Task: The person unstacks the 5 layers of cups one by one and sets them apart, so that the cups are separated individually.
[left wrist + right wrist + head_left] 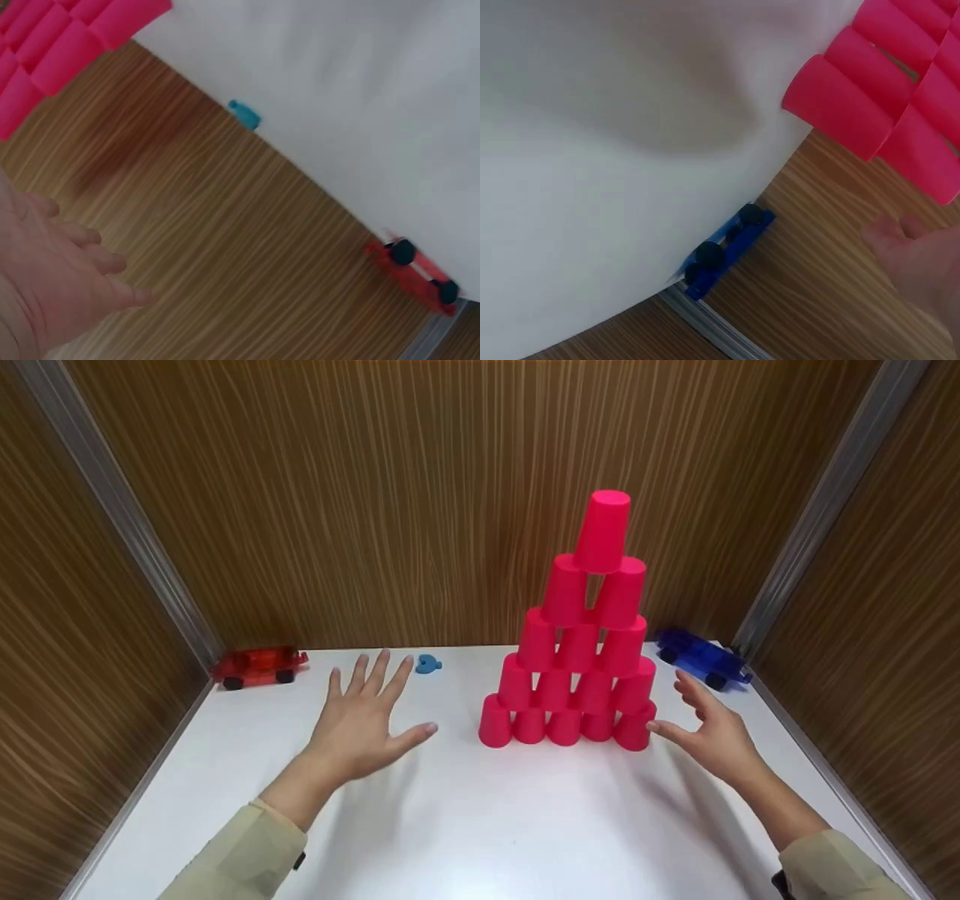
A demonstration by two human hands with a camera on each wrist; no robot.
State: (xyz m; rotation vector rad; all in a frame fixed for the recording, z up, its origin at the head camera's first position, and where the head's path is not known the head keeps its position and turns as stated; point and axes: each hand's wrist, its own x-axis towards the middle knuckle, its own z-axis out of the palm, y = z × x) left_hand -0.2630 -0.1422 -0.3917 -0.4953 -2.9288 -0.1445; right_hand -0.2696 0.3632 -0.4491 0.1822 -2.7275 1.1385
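A pyramid of upside-down pink cups rises on the white table in five tiers, with a single top cup at its peak. To the left of it, my left hand hovers over the table with fingers spread and nothing in it. On the other side my right hand is held with fingers extended, its thumb tip overlapping the edge of the bottom right cup in the head view. The right wrist view shows that hand beside the lower cups, holding nothing.
A translucent red toy car stands at the back left corner, and a blue toy car at the back right. Between them, a small blue piece lies near the back edge. Wood-patterned panels enclose the table at the back and sides.
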